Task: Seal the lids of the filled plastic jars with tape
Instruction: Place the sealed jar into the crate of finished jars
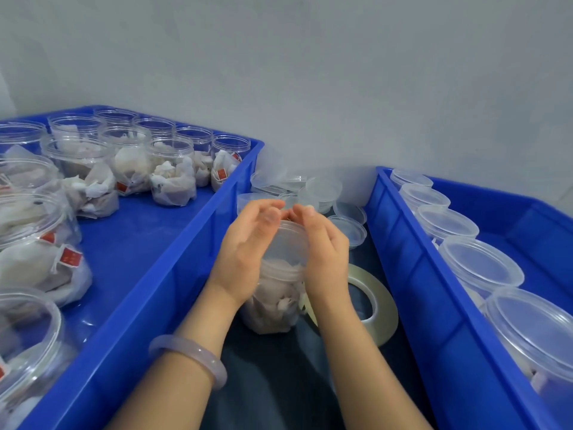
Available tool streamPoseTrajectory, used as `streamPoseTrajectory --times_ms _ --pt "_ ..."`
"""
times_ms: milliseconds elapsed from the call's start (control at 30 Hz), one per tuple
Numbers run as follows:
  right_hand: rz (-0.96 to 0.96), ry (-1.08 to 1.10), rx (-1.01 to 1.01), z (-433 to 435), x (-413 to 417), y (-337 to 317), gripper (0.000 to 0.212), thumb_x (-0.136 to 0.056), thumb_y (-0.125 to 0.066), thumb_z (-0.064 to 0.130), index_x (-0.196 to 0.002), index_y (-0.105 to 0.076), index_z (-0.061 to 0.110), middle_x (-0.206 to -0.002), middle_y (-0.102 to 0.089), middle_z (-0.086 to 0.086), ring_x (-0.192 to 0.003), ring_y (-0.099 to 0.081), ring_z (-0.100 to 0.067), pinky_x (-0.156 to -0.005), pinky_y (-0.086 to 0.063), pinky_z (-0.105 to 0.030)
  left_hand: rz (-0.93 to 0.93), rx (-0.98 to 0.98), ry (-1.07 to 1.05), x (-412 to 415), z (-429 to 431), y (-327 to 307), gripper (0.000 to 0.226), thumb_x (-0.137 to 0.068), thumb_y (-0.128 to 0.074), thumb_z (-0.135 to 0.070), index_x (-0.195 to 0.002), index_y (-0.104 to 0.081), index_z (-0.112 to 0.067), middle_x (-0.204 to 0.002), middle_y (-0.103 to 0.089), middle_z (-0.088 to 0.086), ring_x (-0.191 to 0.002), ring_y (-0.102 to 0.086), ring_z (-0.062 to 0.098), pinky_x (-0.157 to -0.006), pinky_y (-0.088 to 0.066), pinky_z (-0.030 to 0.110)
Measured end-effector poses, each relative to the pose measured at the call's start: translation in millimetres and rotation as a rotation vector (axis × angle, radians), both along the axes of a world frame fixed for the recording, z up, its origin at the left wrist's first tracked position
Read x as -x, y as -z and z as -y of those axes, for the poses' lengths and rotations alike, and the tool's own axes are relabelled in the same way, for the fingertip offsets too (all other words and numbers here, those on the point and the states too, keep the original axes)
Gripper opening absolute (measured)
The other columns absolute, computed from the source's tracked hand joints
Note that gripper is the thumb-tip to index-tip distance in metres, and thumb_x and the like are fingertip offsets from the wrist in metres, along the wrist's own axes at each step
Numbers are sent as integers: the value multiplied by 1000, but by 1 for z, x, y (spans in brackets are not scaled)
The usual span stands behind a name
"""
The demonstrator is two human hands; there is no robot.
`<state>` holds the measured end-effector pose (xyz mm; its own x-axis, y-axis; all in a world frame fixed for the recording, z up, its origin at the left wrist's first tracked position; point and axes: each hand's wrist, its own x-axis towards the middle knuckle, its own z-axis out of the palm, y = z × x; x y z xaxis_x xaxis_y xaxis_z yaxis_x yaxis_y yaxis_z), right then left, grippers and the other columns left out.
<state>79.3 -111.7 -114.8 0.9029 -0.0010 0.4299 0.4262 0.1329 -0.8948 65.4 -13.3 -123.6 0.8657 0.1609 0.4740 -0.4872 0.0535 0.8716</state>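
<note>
**While both hands clasp it, the jar stands dead centre**

As the left hand (pixel 248 243) and right hand (pixel 322 252) close in from either side, they grip the filled jar (pixel 276 305) up at its clear lid (pixel 286 240). The palms are against the neck and the fingers curl over the top. The fingertips almost meet on the far side of the lid, but they are blurred, so I can't tell whether they pinch anything between them. There is a pale bracelet (pixel 189 352) on the left wrist, lower centre of the frame.

The jar stands upright on a dark surface (pixel 279 383), packed with whitish pouches. Just to its right the tape roll (pixel 384 308) lies flat, its near edge tucked behind the right wrist.

Now out to the flanks. The left crate (pixel 173 274) is blue and runs off to the upper left. It holds open jars (pixel 172 169) stuffed with pouches, some with red tags. The right crate (pixel 412 274), also blue, carries a row of lidded jars (pixel 480 265) down the right side. Between the two crates, above the hands, is a heap of loose lids (pixel 322 189).
</note>
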Motion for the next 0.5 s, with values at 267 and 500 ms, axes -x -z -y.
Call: streamPoseTrajectory --times_ms 267,500 --pt "-99 139 -36 -3 0 3 27 -93 -49 5 -84 -72 16 -85 -74 0 -85 -67 -9 -76 -52 -21 10 119 -204 1 7 3 32 -84 -47 -33 -81 -59 -3 -74 -66 -1 -70 -59 7 -65 -48 23" --pt "-65 -12 112 5 4 12 44 -78 -54 39 -118 -60 23 -116 -64 12 -107 -57 7 -87 -44 -12 26 46 -179 3 3 11 28 -87 -44 -36 -98 -63 -19 -98 -68 -2 -93 -63 8 -83 -47 20"
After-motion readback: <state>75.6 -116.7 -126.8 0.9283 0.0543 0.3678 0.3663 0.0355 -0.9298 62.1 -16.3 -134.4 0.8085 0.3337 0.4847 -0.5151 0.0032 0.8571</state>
